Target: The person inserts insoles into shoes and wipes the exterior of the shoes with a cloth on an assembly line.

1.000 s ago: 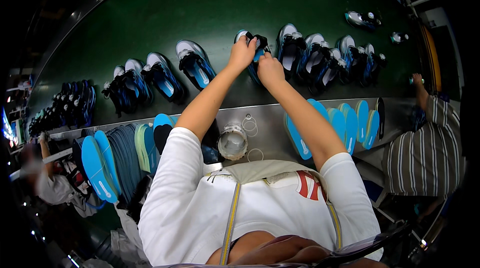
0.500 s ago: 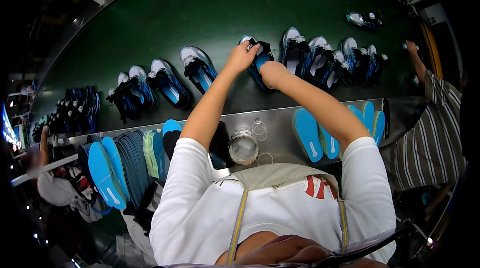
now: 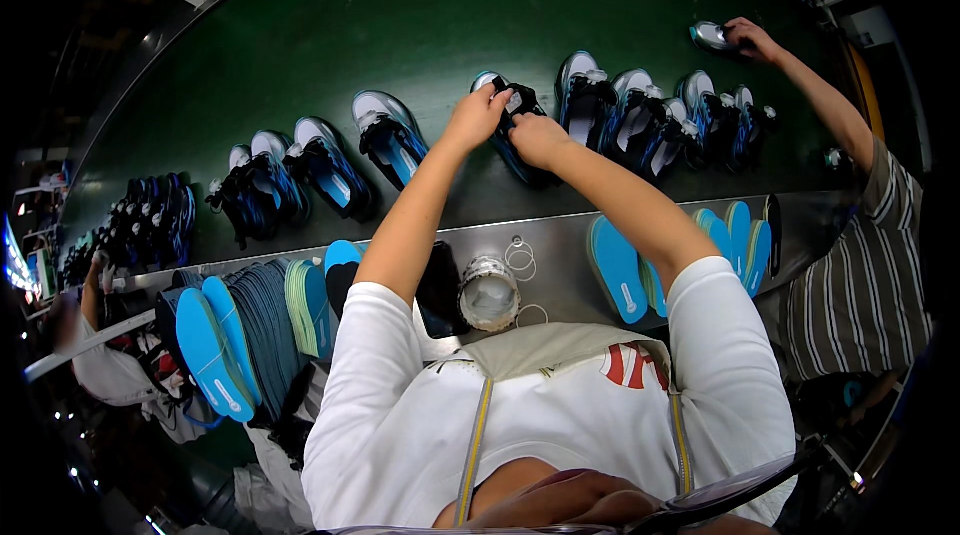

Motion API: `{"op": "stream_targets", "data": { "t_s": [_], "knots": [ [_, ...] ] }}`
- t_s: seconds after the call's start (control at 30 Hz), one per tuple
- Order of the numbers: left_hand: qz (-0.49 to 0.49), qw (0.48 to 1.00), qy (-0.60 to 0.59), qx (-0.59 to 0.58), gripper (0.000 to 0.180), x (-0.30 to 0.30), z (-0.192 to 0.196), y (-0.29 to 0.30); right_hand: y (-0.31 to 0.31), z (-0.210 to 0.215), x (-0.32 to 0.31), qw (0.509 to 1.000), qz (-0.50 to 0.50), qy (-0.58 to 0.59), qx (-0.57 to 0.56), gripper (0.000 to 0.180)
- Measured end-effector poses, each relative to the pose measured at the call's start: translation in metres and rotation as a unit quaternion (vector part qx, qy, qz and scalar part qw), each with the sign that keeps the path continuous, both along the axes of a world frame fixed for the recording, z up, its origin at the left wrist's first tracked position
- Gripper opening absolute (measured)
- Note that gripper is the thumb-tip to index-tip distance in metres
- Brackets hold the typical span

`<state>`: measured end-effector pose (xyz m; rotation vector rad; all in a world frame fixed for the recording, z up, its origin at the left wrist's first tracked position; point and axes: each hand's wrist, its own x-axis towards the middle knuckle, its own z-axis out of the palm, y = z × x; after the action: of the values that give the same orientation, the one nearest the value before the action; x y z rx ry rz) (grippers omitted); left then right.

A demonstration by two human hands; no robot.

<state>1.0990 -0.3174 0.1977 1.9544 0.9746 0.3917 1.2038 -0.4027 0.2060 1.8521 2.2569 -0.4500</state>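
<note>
A grey, black and blue sports shoe (image 3: 484,81) lies on the green surface in front of me, its toe pointing away. My left hand (image 3: 476,118) pinches the raised black tongue at the shoe's left side. Over the opening, my right hand (image 3: 541,141) is closed, fingertips at the tongue and collar; it hides most of the inside. Similar shoes stand on both sides, the nearest being a left shoe (image 3: 388,130) with a blue insole and a right shoe (image 3: 583,100) with a pale inside.
Blue insoles (image 3: 615,270) and a large insole stack (image 3: 265,320) lie along the metal ledge (image 3: 560,250). A round container (image 3: 488,293) sits there beside thin rings (image 3: 520,257). At the right, a co-worker's hand (image 3: 752,39) touches a far shoe (image 3: 708,35). Another person works at the far left.
My right hand has shifted slightly away from me toward the tongue, covering the blue inside seen before. The co-worker's arm has reached out to the far right shoe. Shoes at left shifted slightly left.
</note>
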Motion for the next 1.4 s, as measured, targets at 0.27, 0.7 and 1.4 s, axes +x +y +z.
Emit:
{"op": "stream_targets", "data": {
  "t_s": [0.27, 0.7, 1.4],
  "knots": [
    [0.017, 0.999, -0.026, -0.016, 0.032, 0.001, -0.007, -0.006, 0.008, -0.002, -0.001, 0.985, 0.040, -0.072, -0.155, 0.026],
    [-0.104, 0.926, 0.030, 0.363, 0.032, 0.003, -0.002, -0.021, -0.001, 0.032, 0.006, 0.957, 0.179, -0.024, -0.227, 0.032],
    [-0.057, 0.996, -0.050, 0.036, 0.016, 0.015, 0.084, 0.035, -0.337, 0.029, 0.050, 0.838, -0.525, 0.025, 0.149, 0.036]
  ]
}}
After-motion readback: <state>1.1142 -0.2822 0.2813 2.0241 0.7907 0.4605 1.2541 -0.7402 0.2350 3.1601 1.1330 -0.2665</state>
